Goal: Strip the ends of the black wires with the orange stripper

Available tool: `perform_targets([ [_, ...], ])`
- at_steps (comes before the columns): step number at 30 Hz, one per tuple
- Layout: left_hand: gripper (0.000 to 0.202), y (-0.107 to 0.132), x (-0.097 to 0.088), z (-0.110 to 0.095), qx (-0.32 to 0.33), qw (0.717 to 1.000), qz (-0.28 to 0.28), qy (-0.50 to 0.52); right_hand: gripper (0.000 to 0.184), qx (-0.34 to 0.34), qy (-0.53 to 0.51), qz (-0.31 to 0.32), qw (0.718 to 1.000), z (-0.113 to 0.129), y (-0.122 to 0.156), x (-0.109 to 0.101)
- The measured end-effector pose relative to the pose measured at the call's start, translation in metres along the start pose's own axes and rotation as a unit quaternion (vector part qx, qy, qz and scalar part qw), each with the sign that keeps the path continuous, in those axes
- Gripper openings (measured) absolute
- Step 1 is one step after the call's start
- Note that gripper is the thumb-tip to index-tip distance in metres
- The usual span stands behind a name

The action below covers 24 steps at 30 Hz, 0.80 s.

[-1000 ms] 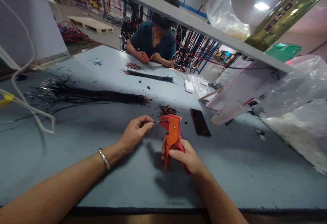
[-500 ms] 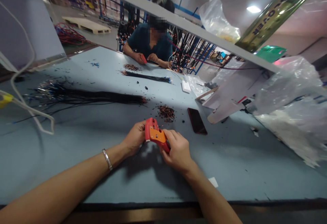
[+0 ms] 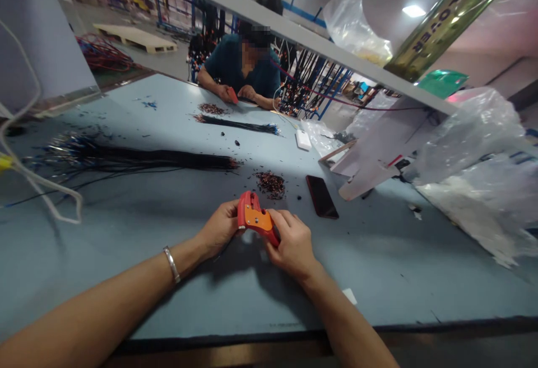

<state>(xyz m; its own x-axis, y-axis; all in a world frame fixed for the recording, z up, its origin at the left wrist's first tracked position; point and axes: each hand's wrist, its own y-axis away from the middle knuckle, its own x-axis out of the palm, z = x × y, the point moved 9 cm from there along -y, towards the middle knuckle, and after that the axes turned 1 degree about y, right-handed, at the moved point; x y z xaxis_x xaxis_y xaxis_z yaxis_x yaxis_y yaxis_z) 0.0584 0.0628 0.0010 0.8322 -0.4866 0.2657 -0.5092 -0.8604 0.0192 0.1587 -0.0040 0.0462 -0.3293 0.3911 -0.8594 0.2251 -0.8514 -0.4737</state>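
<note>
A red and orange wire stripper (image 3: 257,219) is gripped round its handles by my right hand (image 3: 292,245), fingers closed. At the tool's jaw end, my left hand (image 3: 221,228) pinches a thin black wire (image 3: 218,255), whose tail shows just below the hand. The wire's other end is hidden behind the tool and fingers. Beyond the tool lies a pile of small copper-and-black offcuts (image 3: 271,185). A large bundle of black wires (image 3: 168,159) rests to the left, its left end fanned out with silvery and blue tips.
A phone (image 3: 321,196) lies right of the offcuts. Across the table (image 3: 126,295) a co-worker (image 3: 241,71) holds a red tool above a smaller wire bundle (image 3: 239,124). A white cable (image 3: 46,197) hangs at left. Plastic bags (image 3: 471,149) crowd the right, and a bar crosses above.
The camera view has shifted slightly, so the tabletop items appear a little further left. Both hands keep their hold, the wire stripper staying in nearly the same place.
</note>
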Motion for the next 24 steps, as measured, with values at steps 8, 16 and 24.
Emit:
perform_targets([
  [8,0.023,-0.006,0.006,0.001,0.003,0.999,0.021,-0.034,0.040,0.013,0.007,-0.004,1.000,-0.010,-0.003,0.001],
  [16,0.024,-0.022,0.002,0.013,-0.040,0.999,-0.005,0.024,0.025,0.040,0.039,0.028,0.998,-0.023,-0.012,0.012],
  [24,0.022,-0.024,-0.003,0.014,-0.029,0.999,-0.003,0.033,0.015,0.059,0.043,0.040,0.997,-0.025,-0.013,0.019],
])
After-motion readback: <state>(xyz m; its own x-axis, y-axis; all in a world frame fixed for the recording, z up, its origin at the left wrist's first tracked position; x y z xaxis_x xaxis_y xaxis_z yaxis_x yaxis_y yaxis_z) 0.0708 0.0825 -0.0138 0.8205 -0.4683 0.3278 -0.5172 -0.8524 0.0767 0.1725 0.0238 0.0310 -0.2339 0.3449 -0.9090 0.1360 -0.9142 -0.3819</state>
